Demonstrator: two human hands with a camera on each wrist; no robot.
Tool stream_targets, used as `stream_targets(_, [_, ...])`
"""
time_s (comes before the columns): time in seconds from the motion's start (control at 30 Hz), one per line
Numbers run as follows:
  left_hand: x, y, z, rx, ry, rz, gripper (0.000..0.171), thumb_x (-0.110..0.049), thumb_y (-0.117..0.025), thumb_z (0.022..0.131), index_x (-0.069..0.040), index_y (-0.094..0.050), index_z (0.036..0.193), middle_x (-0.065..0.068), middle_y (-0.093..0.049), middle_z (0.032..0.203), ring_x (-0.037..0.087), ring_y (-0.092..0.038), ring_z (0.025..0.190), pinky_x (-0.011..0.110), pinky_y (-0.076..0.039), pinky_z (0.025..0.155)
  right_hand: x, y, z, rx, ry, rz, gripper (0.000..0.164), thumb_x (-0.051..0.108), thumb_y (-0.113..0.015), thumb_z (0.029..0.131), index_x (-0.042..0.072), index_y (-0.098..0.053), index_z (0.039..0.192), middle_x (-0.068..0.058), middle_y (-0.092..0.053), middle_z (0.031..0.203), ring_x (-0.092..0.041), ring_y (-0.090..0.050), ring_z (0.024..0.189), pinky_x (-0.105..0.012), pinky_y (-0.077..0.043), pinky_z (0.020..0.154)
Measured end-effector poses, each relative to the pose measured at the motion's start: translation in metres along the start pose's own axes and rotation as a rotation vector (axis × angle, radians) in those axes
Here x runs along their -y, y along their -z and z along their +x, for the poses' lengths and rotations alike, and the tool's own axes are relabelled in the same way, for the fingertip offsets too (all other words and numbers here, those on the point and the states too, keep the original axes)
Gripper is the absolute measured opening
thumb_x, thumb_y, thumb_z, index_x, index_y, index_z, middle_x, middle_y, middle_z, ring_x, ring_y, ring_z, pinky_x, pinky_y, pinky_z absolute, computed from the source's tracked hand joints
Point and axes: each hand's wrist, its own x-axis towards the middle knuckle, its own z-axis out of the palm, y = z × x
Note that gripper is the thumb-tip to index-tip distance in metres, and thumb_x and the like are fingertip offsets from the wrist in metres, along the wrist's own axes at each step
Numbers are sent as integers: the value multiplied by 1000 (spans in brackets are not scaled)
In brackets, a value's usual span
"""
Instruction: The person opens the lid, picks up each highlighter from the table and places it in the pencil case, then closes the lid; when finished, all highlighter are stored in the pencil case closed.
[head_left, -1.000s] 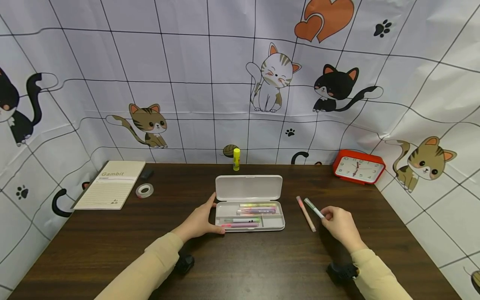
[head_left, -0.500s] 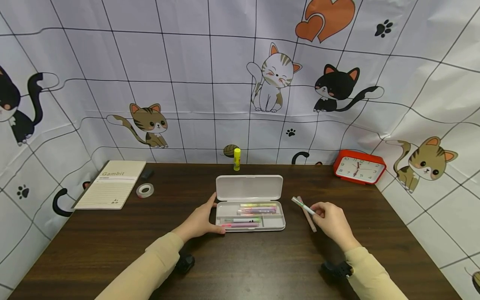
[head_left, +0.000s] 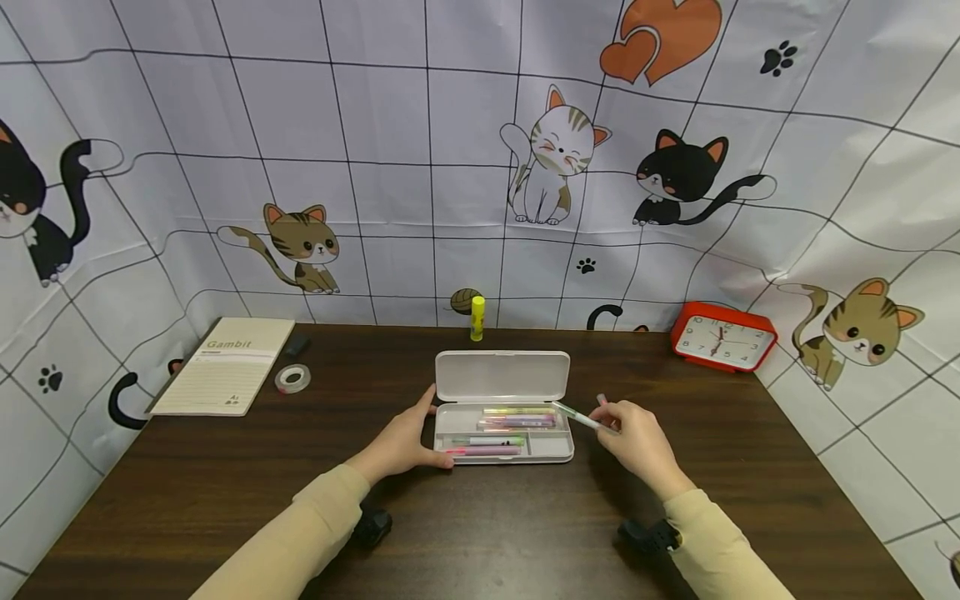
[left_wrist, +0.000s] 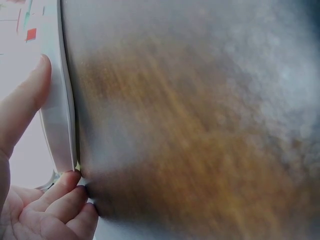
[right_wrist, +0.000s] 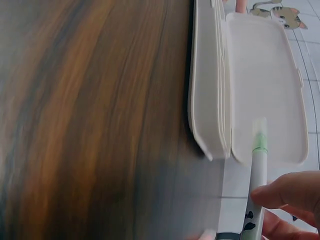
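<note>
An open white pencil case stands mid-table, its lid tipped back. Several coloured pens lie in its compartments. My left hand grips the case's left end, the thumb at the front corner and the fingers round the side, as the left wrist view shows of the case wall. Between thumb and fingers my right hand pinches a white marker pen with a clear green-tinted cap and black spots. Its capped end reaches over the case's right edge. A pink pen is mostly hidden behind that hand.
A yellow glue stick stands upright at the table's back edge. To the left are a notebook, a roll of white tape and a small dark block. A red alarm clock sits at the back right.
My right hand has carried the white marker pen leftward from beside the pink pen to the case's right edge. The left hand has stayed on the case.
</note>
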Motion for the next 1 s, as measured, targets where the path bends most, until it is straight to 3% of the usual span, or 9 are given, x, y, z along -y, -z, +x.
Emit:
stream_targets(0.2, [0,1,0,5,2,4,120,-34,-87,67,-1,-9,152,19,-47,139,37,-42,130,52,-34,105,14,-8,5,28,34,30,13,3,-72,77,10,-73,88,0,-60,76,-16,-53,72,-32,-44,64])
stream_targets(0.37, [0,1,0,1,8,1,120,-33,-87,67,-1,-8,152,18,-46,140,36,-41,131,52,-34,105,24,-16,10,51,72,39,14,2,-72,77,9,-74,90,2,-62,76,-14,-55,73,-39,-50,72])
stream_targets(0.5, [1,0,1,1,7,1,120,-34,-87,67,-2,-8,152,18,-47,140,36,-42,130,51,-34,105,32,-24,12,54,122,23,15,1,-71,77,11,-73,88,4,-61,75,-12,-54,70,-54,-41,95])
stream_targets(0.6, [1,0,0,1,6,7,121,-34,-87,66,-2,-9,152,18,-47,139,36,-42,130,51,-34,105,39,-32,13,63,161,16,16,0,-70,77,13,-73,85,4,-60,75,-11,-53,70,-49,-44,91])
stream_targets(0.73, [1,-1,0,1,12,8,120,-34,-87,66,-2,-9,152,18,-47,139,36,-42,130,52,-35,104,50,-40,14,87,169,29,13,2,-71,79,13,-72,86,4,-60,77,-10,-52,68,-29,-46,62])
stream_targets(1.0, [0,-1,1,-2,17,17,121,-35,-87,66,-2,-9,152,17,-48,139,36,-43,129,52,-36,104,71,-49,18,105,214,32,11,5,-72,79,14,-73,86,4,-61,77,-11,-54,71,-28,-45,63])
